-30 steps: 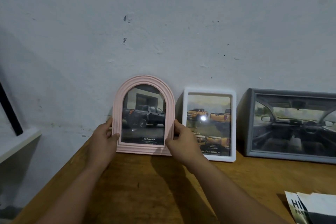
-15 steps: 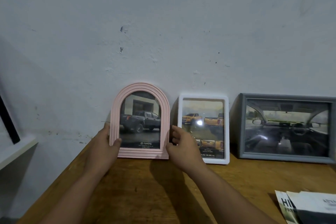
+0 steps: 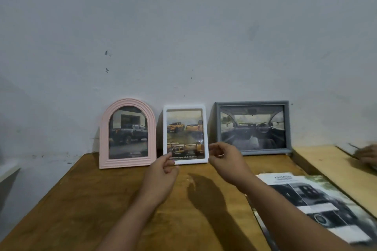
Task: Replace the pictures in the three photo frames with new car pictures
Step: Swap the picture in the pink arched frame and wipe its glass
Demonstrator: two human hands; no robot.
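Three frames lean upright against the wall at the back of the wooden table (image 3: 91, 206). On the left stands a pink arched frame (image 3: 127, 133) with a dark pickup picture. A white frame (image 3: 185, 134) with orange trucks is in the middle, and a grey frame (image 3: 253, 127) with a car interior is on the right. My left hand (image 3: 161, 177) hovers by the white frame's lower left corner, fingers loosely curled, holding nothing. At the frame's lower right edge my right hand (image 3: 227, 161) is also loosely curled and empty.
A car brochure (image 3: 314, 204) lies flat on the table at the right. A lighter wooden board (image 3: 330, 169) adjoins the table on the right, where another person's hand (image 3: 367, 154) shows at the edge. A white ledge sits low at far left.
Both hands let go of the pink arched frame, which now leans on its own, and moved right to the white frame. The view pulled back, showing the brochure.
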